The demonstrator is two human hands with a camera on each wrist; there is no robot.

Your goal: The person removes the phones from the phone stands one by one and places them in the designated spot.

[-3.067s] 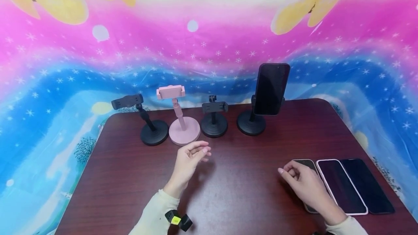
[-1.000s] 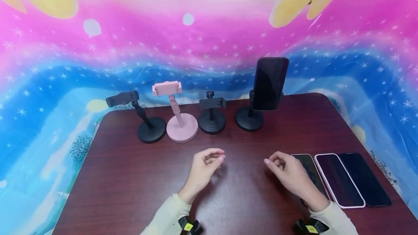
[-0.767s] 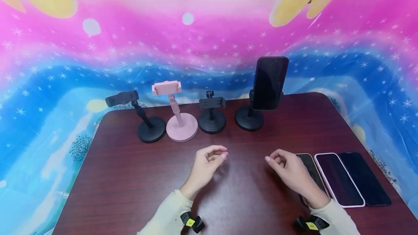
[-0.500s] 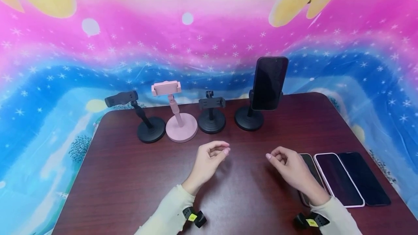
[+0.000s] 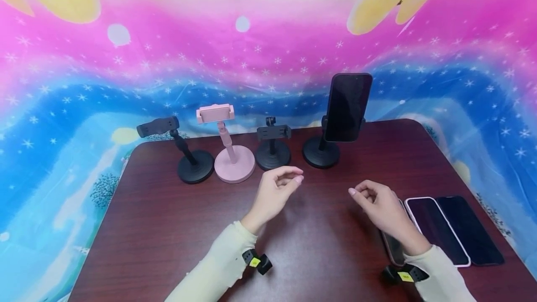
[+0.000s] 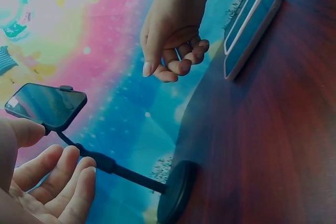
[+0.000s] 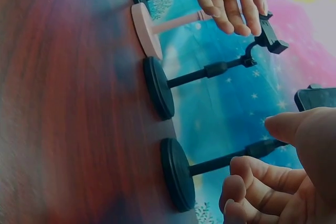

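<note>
My left hand (image 5: 274, 194) hovers over the middle of the table, fingers loosely curled around nothing. Its fingertips overlap the front of a black phone stand (image 5: 273, 154) in the head view. My right hand (image 5: 385, 211) hangs loosely curled and holds nothing, partly covering the nearest of three phones lying flat. That phone (image 5: 393, 250) is dark; beside it lie a white-rimmed phone (image 5: 438, 231) and a black phone (image 5: 471, 231). Another black phone (image 5: 349, 107) stands upright, clamped in the rightmost black stand (image 5: 320, 153).
Along the table's back edge also stand a pink phone stand (image 5: 234, 164) and a leftmost black stand (image 5: 195, 167), their clamps holding nothing. A colourful printed cloth (image 5: 268, 59) hangs behind the dark red wooden table (image 5: 168, 236).
Over the last second my left hand has moved forward and slightly right, toward the stands. My right hand has shifted a little forward and right. The stands and phones have stayed in place.
</note>
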